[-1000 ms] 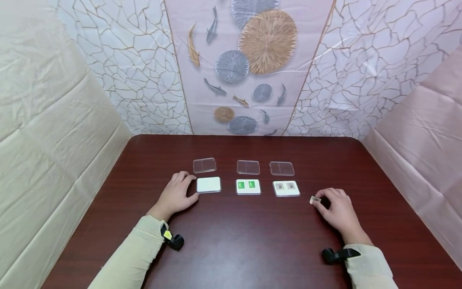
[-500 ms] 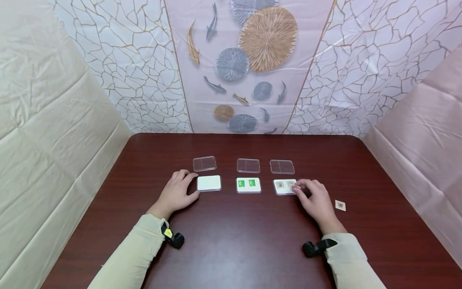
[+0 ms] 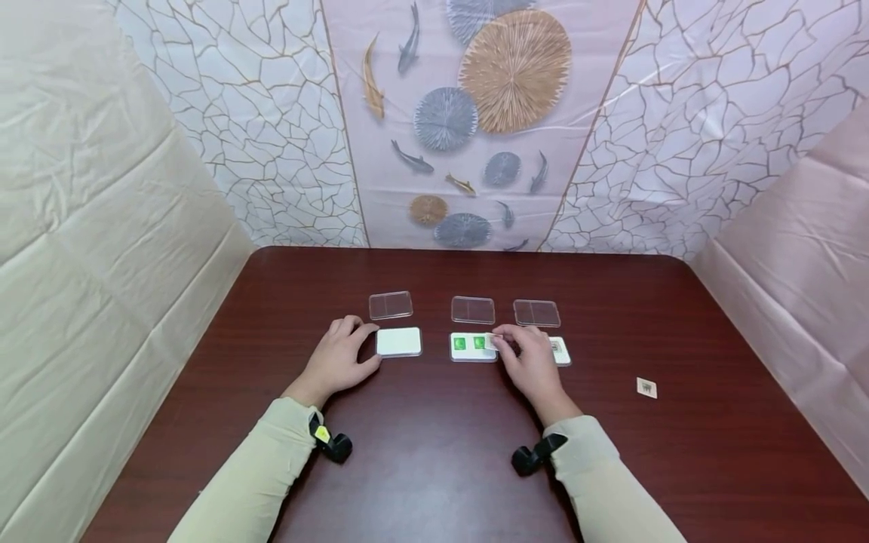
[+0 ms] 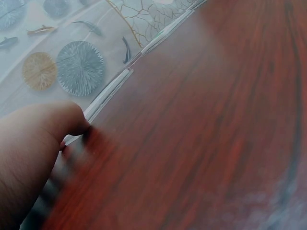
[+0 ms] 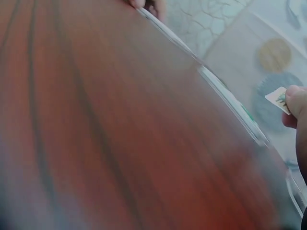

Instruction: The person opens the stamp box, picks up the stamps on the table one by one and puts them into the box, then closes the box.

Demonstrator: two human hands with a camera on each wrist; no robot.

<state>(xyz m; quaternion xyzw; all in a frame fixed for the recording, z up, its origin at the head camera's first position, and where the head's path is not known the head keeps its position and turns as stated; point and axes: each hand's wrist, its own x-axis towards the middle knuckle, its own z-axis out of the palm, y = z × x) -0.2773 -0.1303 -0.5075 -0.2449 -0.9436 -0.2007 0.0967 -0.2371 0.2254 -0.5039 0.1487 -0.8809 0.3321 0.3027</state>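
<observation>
In the head view, the right hand [image 3: 534,367] has just come leftward: one second ago it was well to the right of the cases, half a second ago at the right case [image 3: 561,358], and now it is by the 3 o'clock end of the middle case [image 3: 470,348]. Its fingers are narrow and pinch a small picture piece [image 3: 489,342] by the edge, over that end, close to two green squares [image 3: 459,343]. By my judgement the carrying is under way: the piece is past the right case but not yet laid down. Another loose piece [image 3: 647,388] (hidden at first, it seems, under the hand) lies on the bench [image 3: 421,445], a little after 3 o'clock from the right hand, so some work probably remains. The left hand [image 3: 337,362] has not left its place; its fingers hold the left case [image 3: 398,342] at the 9 o'clock end, thumb and forefinger on the two corners. At about 12 o'clock of each case lies a clear cover [image 3: 473,310].

In the left wrist view, the thumb comes from 8 o'clock and touches the left case, which is seen edge-on at 10 o'clock.

In the right wrist view, the piece is at 3 o'clock, between thumb and finger, and appears raised above the middle case; whether it touches, I cannot tell.
</observation>
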